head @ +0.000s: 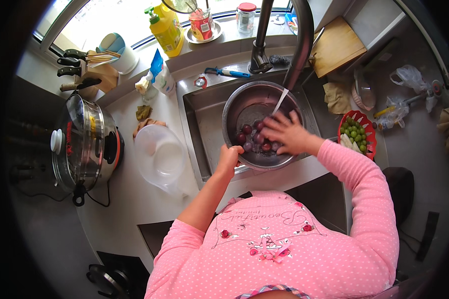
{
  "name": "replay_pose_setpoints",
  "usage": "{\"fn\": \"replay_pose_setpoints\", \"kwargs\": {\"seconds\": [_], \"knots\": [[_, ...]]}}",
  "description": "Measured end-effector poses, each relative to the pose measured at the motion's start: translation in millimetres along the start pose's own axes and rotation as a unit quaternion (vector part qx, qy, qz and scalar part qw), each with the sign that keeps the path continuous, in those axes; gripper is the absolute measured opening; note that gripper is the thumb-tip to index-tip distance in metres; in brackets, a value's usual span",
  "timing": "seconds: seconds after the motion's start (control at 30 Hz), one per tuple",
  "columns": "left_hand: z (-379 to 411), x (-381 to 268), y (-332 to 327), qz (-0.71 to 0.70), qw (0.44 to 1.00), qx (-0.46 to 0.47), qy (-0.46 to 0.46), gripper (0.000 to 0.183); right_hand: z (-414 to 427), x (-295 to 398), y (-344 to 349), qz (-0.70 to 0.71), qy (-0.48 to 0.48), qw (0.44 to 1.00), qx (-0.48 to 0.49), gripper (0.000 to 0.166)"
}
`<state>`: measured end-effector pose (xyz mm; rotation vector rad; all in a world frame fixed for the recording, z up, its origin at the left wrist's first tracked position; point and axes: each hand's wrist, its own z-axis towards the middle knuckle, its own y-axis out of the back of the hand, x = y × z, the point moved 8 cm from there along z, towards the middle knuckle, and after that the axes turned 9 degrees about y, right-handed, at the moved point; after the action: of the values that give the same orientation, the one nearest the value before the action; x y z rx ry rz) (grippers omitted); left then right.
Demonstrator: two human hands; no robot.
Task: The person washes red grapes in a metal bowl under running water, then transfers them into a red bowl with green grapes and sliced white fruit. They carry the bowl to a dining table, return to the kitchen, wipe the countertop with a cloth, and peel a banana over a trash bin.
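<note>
A stainless steel bowl [236,98] stands over the sink [205,123], with several dark red plums or large grapes [247,129] lying in water inside it. Water runs into the bowl from the dark faucet [302,45]. My left hand [230,159] grips the bowl's near left rim, thumb on top. Over the fruit, inside the bowl, my right hand [282,132] is spread with fingers apart and slightly blurred. It partly covers the fruit, and whether it touches any piece I cannot tell.
Right of the sink sits a red basket [372,139] of green grapes [353,130]. A translucent plastic colander or bowl [159,155] rests on the left counter, near an electric steamer pot [86,145]. A knife block [101,80], a yellow detergent bottle [167,31] and a wooden cutting board [338,46] line the back. A blue-handled peeler [232,73] lies behind the sink.
</note>
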<state>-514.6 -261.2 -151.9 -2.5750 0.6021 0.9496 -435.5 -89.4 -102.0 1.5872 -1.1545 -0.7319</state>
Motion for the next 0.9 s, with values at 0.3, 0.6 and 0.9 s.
{"fn": "replay_pose_setpoints", "kwargs": {"seconds": [0.3, 0.6, 0.9], "knots": [[11.3, 2.2, 4.0, -0.008, 1.000, 0.012, 0.014, 0.014, 33.6, 30.8, -8.7, 0.142, 0.058, 0.979, -0.133, 0.072], [-2.6, 10.2, 2.1, -0.005, 0.999, -0.001, 0.044, 0.029, 6.1, -45.2, 2.7, 0.176, -0.196, 0.932, -0.249, 0.046], [8.5, 19.5, 3.0, 0.013, 0.999, 0.022, 0.034, 0.007, 31.6, -9.2, -7.7, 0.402, -0.118, 0.874, -0.247, 0.032]]}}
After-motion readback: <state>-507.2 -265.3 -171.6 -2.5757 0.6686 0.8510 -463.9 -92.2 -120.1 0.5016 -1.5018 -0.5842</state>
